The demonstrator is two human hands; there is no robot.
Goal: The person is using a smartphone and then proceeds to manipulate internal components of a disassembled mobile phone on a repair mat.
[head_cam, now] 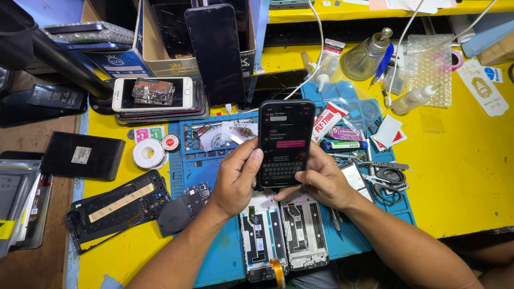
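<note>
A black smartphone point(285, 142) with a lit chat screen and on-screen keyboard is held upright above the blue work mat point(195, 166). My left hand point(235, 179) grips its left edge, thumb resting on the side. My right hand point(321, 179) cups its lower right, thumb over the keyboard. Two opened phone frames point(284, 235) lie on the mat just below my hands.
A disassembled black phone point(115, 208) lies at the lower left. A stack of phones point(155, 99) and a cardboard box point(160, 37) stand behind. Scissors point(388, 179), glue tubes point(332, 120), a tape roll point(149, 154) and bottles point(369, 53) crowd the yellow table point(466, 160).
</note>
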